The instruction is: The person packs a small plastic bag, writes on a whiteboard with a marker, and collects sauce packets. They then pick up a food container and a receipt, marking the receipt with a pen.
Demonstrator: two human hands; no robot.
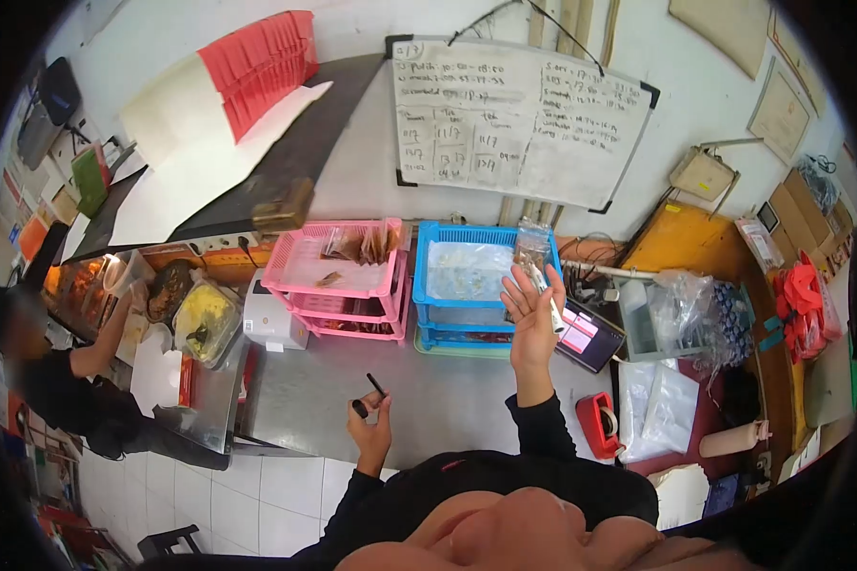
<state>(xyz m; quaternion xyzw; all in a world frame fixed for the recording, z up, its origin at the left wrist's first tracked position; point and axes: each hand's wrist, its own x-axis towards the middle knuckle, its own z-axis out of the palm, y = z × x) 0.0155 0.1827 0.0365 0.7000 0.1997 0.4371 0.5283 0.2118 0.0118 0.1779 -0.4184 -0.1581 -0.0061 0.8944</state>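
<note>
Over the steel table, my left hand (pixel 372 436) is closed around a slim black marker (pixel 376 384). A short, rounded black piece (pixel 360 408) also sticks out at its fingers. My right hand (pixel 533 328) is raised in front of the blue stacked trays (pixel 465 312), palm showing and fingers spread. Beside its fingertips, a clear plastic packet (pixel 533 243) stands at the tray's right end. A tablet with a lit screen (pixel 590 335) lies just right of that wrist. Pink stacked trays (pixel 338 303) with brown-filled packets (pixel 364 244) are beyond my left hand.
A white label printer (pixel 272 316) stands left of the pink trays. At the right are a red tape dispenser (pixel 597 426), plastic bags (pixel 657 411) and a bottle (pixel 733 438). A co-worker (pixel 67 390) works at the left counter. A whiteboard (pixel 524 124) hangs behind.
</note>
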